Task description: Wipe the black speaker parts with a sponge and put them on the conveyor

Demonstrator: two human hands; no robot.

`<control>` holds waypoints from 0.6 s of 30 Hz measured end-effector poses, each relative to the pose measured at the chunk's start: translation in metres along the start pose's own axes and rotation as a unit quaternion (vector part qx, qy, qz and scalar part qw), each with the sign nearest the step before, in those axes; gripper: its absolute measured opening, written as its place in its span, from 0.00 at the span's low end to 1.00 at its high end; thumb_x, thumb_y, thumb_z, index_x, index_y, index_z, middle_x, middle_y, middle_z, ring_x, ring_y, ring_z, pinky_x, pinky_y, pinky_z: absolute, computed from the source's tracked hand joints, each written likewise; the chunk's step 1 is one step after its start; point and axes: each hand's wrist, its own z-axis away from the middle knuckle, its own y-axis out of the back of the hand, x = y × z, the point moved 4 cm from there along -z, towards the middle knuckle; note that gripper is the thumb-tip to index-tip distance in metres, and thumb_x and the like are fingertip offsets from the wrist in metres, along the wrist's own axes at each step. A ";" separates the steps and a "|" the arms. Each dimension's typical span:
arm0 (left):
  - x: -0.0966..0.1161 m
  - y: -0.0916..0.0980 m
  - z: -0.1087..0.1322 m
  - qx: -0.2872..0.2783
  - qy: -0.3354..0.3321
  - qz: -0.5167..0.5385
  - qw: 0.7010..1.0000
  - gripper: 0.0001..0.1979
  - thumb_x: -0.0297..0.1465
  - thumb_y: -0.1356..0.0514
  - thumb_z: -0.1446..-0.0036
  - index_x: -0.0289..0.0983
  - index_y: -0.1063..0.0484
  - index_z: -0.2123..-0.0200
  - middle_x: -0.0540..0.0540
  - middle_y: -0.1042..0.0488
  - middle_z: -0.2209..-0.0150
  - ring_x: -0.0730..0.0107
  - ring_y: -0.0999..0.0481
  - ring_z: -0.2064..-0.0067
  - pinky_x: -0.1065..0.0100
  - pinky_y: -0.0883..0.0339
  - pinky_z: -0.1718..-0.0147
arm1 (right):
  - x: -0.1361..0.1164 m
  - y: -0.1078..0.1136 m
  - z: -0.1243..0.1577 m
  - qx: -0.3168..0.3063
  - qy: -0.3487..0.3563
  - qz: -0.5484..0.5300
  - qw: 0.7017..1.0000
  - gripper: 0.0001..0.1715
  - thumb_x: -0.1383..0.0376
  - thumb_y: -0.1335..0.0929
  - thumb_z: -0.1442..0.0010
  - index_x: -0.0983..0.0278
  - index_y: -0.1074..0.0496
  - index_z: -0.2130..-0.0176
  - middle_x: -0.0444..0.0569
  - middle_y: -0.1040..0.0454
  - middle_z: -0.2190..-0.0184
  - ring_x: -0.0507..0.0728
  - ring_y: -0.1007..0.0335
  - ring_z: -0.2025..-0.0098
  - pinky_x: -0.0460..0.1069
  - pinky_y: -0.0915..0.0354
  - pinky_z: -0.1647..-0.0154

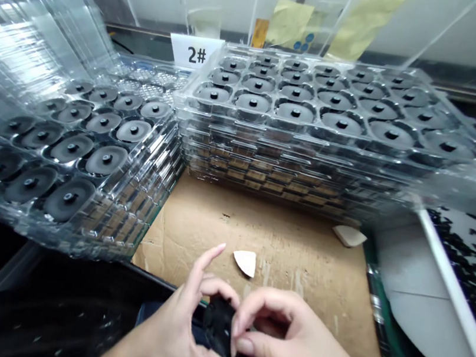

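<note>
Both of my hands meet at the bottom centre over a small black part [219, 322]. My left hand [183, 331] grips it from the left with thumb and curled fingers, the index finger raised. My right hand [285, 341] pinches it from the right with thumb and bent fingers. The part is largely hidden between the fingers. A small white triangular piece [246, 261] lies on the brown cardboard sheet [298, 253] just beyond my hands.
A stack of clear trays [313, 154] filled with black round parts stands at the back. Another filled stack of trays [68, 177] sits at left, with empty clear trays [29, 46] behind it. A "2#" label [195, 53] stands at the back. A second white piece [349, 236] lies at right.
</note>
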 end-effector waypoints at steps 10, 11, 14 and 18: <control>-0.002 0.001 -0.004 0.051 -0.018 -0.078 0.995 0.54 0.40 0.32 0.61 0.43 0.64 0.38 0.40 0.32 0.48 0.58 0.34 0.46 0.62 0.48 0.44 | 0.026 0.015 0.014 0.147 0.059 0.049 0.986 0.11 0.56 0.28 0.51 0.61 0.26 0.71 0.42 0.27 0.77 0.50 0.29 0.73 0.44 0.33 0.70; -0.002 0.001 -0.005 0.051 -0.012 -0.072 0.996 0.53 0.41 0.31 0.63 0.43 0.59 0.39 0.41 0.31 0.49 0.58 0.33 0.47 0.62 0.46 0.46 | 0.030 0.021 0.015 0.185 0.078 0.101 0.974 0.14 0.54 0.30 0.48 0.62 0.26 0.70 0.43 0.27 0.78 0.50 0.30 0.75 0.44 0.33 0.73; -0.011 0.002 -0.009 0.042 0.026 -0.063 0.997 0.29 0.47 0.32 0.66 0.38 0.30 0.61 0.46 0.25 0.66 0.63 0.28 0.63 0.68 0.37 0.62 | 0.040 0.047 0.020 0.311 0.131 0.250 0.908 0.16 0.56 0.38 0.39 0.63 0.27 0.66 0.42 0.31 0.83 0.50 0.33 0.81 0.45 0.34 0.79; -0.041 0.010 -0.009 0.093 0.117 -0.026 0.988 0.25 0.52 0.40 0.57 0.36 0.37 0.85 0.52 0.38 0.84 0.74 0.41 0.78 0.71 0.47 0.76 | 0.024 0.083 0.043 0.442 0.181 0.392 0.786 0.16 0.64 0.40 0.41 0.62 0.25 0.71 0.50 0.26 0.71 0.55 0.28 0.69 0.48 0.32 0.71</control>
